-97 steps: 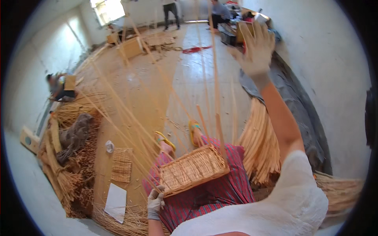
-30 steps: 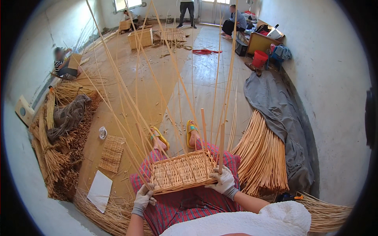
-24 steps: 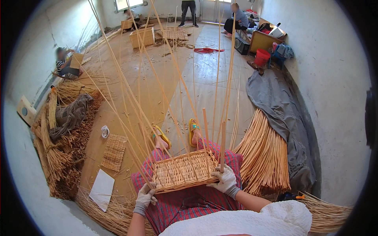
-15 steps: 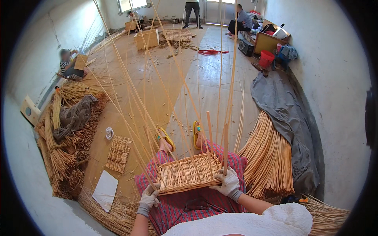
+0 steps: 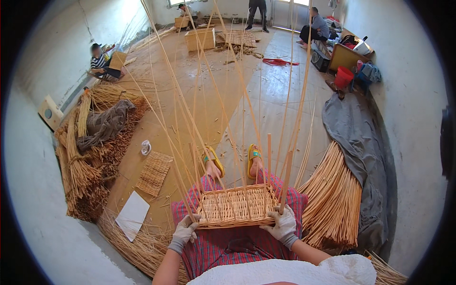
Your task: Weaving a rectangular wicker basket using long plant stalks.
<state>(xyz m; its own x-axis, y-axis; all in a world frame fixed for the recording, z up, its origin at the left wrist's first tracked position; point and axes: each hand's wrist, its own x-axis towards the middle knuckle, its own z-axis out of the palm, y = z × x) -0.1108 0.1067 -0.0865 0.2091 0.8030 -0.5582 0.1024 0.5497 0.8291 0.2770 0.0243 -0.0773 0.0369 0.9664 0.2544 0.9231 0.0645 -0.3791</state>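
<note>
A shallow rectangular wicker basket [image 5: 235, 205] rests across my lap on a red and blue checked cloth [image 5: 213, 251]. Long thin upright stakes [image 5: 287, 185] rise from its edges and spread away from me. My left hand [image 5: 186, 230], in a pale knitted glove, grips the near left corner, its fingers closed round the rim by the stakes. At the near right corner my right hand [image 5: 282, 223], gloved too, is closed on the rim with its thumb against a stake. The fingertips under the basket are hidden.
Bundles of peeled willow rods [image 5: 335, 199] lie at right under a grey cloth [image 5: 351, 123]. Darker bundles [image 5: 95, 166] stand at left, near a woven panel [image 5: 155, 173] and a white sheet [image 5: 133, 214]. Farther off are a red bucket [image 5: 344, 77], a wooden box [image 5: 200, 39] and several people.
The view has swung left, so the room appears shifted to the right. The basket looks slightly raised and more level. Both hands keep their hold on its corners.
</note>
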